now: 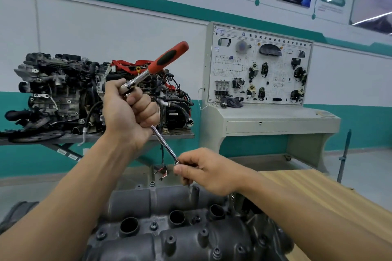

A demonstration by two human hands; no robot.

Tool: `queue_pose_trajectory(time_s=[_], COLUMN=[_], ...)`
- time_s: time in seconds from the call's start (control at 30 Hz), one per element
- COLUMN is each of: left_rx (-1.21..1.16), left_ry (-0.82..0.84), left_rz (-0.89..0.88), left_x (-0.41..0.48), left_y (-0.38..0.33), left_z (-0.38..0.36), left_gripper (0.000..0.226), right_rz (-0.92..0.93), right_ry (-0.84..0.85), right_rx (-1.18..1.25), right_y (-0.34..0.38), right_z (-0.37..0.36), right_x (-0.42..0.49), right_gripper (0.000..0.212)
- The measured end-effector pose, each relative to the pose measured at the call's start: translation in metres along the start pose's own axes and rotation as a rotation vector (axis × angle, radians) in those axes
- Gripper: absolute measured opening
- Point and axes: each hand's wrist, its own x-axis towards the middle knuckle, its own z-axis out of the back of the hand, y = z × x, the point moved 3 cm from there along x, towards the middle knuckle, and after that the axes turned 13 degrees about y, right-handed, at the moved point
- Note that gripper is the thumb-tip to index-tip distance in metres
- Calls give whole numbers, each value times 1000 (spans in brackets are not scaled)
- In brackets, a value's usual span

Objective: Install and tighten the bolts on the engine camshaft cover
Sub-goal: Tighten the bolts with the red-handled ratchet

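Note:
The grey camshaft cover (184,237) lies at the bottom centre, with three round plug wells and several bolts seated in its bosses. My left hand (129,108) is raised above it and grips the head end of a ratchet wrench (161,63); its red and black handle points up and to the right. A chrome extension bar (164,144) runs down and right from that fist. My right hand (203,169) pinches the lower tip of the bar, just above the cover's far edge. What sits on the bar's tip is hidden by my fingers.
A wooden bench top (331,195) lies to the right of the cover. Behind stands a bare engine (63,93) on a metal stand at the left and a grey training console (261,82) with a component board at the right. A dark upright post (344,154) stands far right.

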Motion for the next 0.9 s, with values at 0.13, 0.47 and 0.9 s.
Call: queue_pose_trajectory(time_s=[0.13,0.47,0.9], left_rx=[-7,-8,127], left_ry=[30,63,91], left_rz=[13,148,171], left_x=[-2,-2,-7], left_y=[2,1,-23], left_z=[-1,-5,-7], left_gripper=[48,51,46], right_rz=[-8,15,71], right_ry=[28,-17,-120], right_rx=[129,135,282], right_y=[-2,2,19], right_z=[-3,-22,-47], right_x=[-3,-3,11], right_gripper=[25,28,30])
